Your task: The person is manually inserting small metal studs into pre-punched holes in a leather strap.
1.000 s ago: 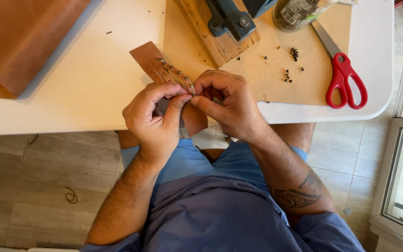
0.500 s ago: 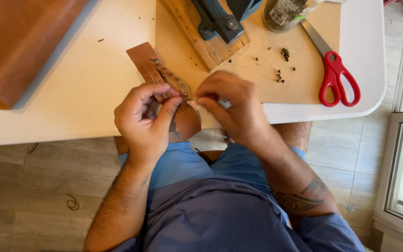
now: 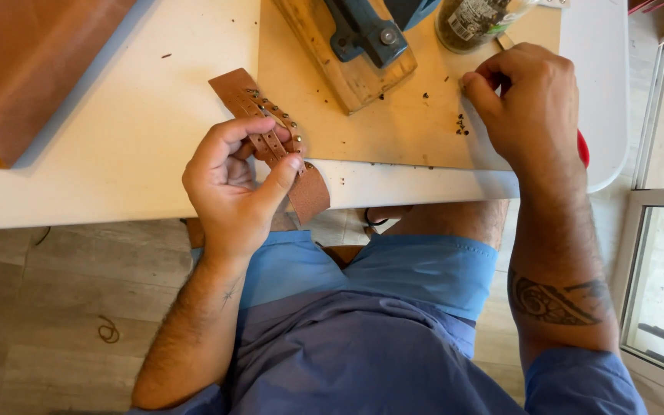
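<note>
My left hand (image 3: 234, 178) grips a brown leather strap (image 3: 270, 138) with narrow strips and small metal rivets, thumb and fingers pinching its middle at the table's front edge. My right hand (image 3: 530, 101) is away from the strap, resting on the thin wooden board (image 3: 401, 131) with its fingertips curled near a cluster of small dark rivets (image 3: 463, 124). Whether a rivet is between those fingers is hidden. A red scissors handle (image 3: 582, 147) peeks out beneath my right hand.
A blue metal press on a wooden block (image 3: 355, 42) stands at the board's back. Beside it is a glass jar (image 3: 474, 21). A large brown leather sheet (image 3: 24, 69) lies at the left on the white table (image 3: 117, 161). A window frame is at the right.
My right hand let go of the strap and moved right and up onto the board by the loose rivets. My left hand kept hold of the strap.
</note>
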